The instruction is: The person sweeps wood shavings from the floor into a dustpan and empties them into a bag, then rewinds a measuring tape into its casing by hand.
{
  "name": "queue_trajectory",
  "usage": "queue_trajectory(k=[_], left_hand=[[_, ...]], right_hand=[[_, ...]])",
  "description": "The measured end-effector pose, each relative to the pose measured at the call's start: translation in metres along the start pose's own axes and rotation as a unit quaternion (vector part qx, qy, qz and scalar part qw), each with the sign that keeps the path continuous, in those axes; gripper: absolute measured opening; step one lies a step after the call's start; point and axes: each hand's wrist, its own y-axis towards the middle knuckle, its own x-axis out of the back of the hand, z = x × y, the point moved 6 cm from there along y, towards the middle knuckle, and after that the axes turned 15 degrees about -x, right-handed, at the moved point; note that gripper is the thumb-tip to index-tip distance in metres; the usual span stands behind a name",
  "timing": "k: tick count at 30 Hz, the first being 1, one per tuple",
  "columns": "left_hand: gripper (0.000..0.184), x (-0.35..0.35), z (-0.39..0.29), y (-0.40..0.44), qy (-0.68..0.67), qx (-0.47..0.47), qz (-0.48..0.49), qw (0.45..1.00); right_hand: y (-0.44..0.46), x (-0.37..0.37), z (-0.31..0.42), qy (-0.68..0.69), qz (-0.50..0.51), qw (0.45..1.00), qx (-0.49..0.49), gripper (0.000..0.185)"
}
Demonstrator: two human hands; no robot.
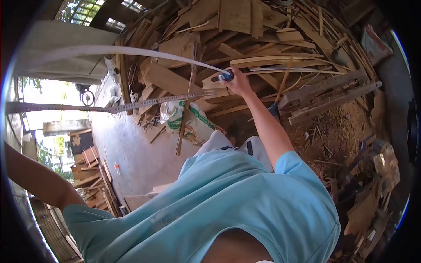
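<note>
My right hand point(240, 82) is closed around a blue and dark tape measure point(226, 75), held out over the wood pile. A pale tape blade point(144, 51) runs from it in a long arc to the far left. Below the blade, a darker strip with regular marks point(144, 103) stretches from the left edge toward the pile; whether it joins the tape is unclear. My left arm point(41, 179) reaches out past the left edge, and its hand is outside the picture.
A large heap of boards and offcuts point(237, 19) fills the far side. A white and green sack point(190, 120) stands on the concrete floor point(125, 153) before me. At right are a wooden beam point(335, 103) and scattered chips point(322, 140). More wood point(92, 188) lies stacked at left.
</note>
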Motion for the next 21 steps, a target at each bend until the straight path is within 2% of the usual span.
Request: queue_trajectory(k=[1, 2, 3, 4, 5, 8, 9, 10, 12, 13, 14, 15, 16, 17, 18, 19, 21], left_hand=[[0.036, 0.038, 0.011, -0.035, 0.001, 0.009, -0.169, 0.986], [0.037, 0.075, 0.026, -0.075, 0.001, 0.019, -0.330, 0.944], [0.038, 0.121, 0.045, -0.103, 0.119, -0.011, -0.279, 0.953], [0.039, 0.166, 0.063, -0.131, 0.238, -0.044, -0.237, 0.941], [0.040, 0.190, 0.094, -0.143, 0.290, -0.070, -0.172, 0.939], [0.050, 0.198, 0.202, -0.154, 0.314, -0.082, 0.023, 0.946], [0.045, 0.179, 0.232, -0.156, 0.367, -0.101, 0.112, 0.918], [0.040, 0.194, 0.271, -0.160, 0.306, -0.027, 0.043, 0.951], [0.032, 0.196, 0.343, -0.164, 0.183, 0.058, 0.006, 0.981], [0.035, 0.216, 0.385, -0.172, 0.153, 0.079, -0.058, 0.983], [0.035, 0.220, 0.417, -0.179, 0.165, 0.076, -0.038, 0.983], [0.034, 0.226, 0.453, -0.185, 0.070, 0.104, 0.024, 0.992], [0.034, 0.238, 0.516, -0.204, 0.093, 0.093, 0.014, 0.991], [0.037, 0.242, 0.537, -0.213, 0.156, 0.109, -0.031, 0.981], [0.037, 0.229, 0.550, -0.212, 0.186, 0.135, 0.009, 0.973], [0.039, 0.224, 0.580, -0.220, 0.101, 0.167, 0.022, 0.980], [0.040, 0.203, 0.613, -0.220, 0.188, 0.139, 0.045, 0.971]], right_hand=[[-0.007, 0.001, -0.008, 0.017, -0.019, 0.999, -0.035, 0.051], [-0.016, 0.007, -0.018, 0.032, -0.044, 0.996, -0.072, 0.051], [-0.024, 0.015, -0.028, 0.046, -0.072, 0.990, -0.108, 0.051], [-0.030, 0.024, -0.039, 0.120, -0.073, 0.980, -0.140, 0.049], [-0.036, 0.036, -0.050, 0.193, -0.077, 0.963, -0.170, 0.048], [-0.060, 0.080, -0.076, 0.367, -0.091, 0.896, -0.231, 0.042], [-0.073, 0.096, -0.080, 0.402, -0.090, 0.879, -0.242, 0.040], [-0.083, 0.111, -0.081, 0.413, -0.078, 0.876, -0.236, 0.039], [-0.110, 0.140, -0.066, 0.371, -0.103, 0.891, -0.238, 0.042], [-0.124, 0.153, -0.057, 0.343, -0.122, 0.898, -0.245, 0.044], [-0.138, 0.170, -0.044, 0.272, -0.151, 0.920, -0.240, 0.046], [-0.153, 0.187, -0.031, 0.199, -0.178, 0.935, -0.235, 0.048], [-0.186, 0.204, -0.016, 0.116, -0.224, 0.937, -0.241, 0.051], [-0.202, 0.220, -0.006, 0.048, -0.249, 0.942, -0.221, 0.053], [-0.219, 0.235, 0.007, -0.022, -0.271, 0.941, -0.203, 0.056], [-0.235, 0.246, 0.018, -0.092, -0.286, 0.935, -0.185, 0.058], [-0.262, 0.257, 0.062, -0.104, -0.338, 0.919, -0.174, 0.057]])
